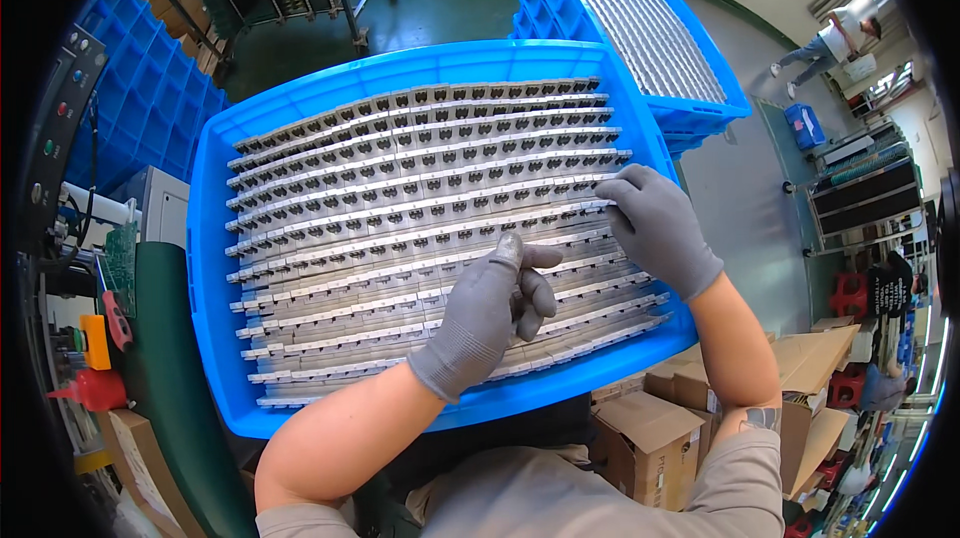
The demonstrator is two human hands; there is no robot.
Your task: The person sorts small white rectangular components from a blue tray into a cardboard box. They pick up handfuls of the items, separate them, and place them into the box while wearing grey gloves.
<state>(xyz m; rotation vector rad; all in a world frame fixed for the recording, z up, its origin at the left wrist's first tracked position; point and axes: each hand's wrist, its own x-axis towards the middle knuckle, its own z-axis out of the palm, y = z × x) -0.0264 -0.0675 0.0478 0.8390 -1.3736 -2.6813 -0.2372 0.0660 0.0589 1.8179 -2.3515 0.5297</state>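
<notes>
Bin (684,107) at one o'clock, boxes (650,430) at five; left hand (488,306) partly blocks pale, dark-studded strips (400,178); right hand (660,228) at three; both half-curled, grip unclear

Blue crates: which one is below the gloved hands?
The large central crate: the left hand and right hand are over it, unlike the upper-right crate or left stack.

Factory floor, electronics assembly type. Blue crate (205,248) packed with rows of small parts (400,173) mid-frame; push-button control panel (58,123) left edge; green painted floor (440,8) at top; wheeled rack (866,206) far right, probably holding boards, too warped to confirm.
</notes>
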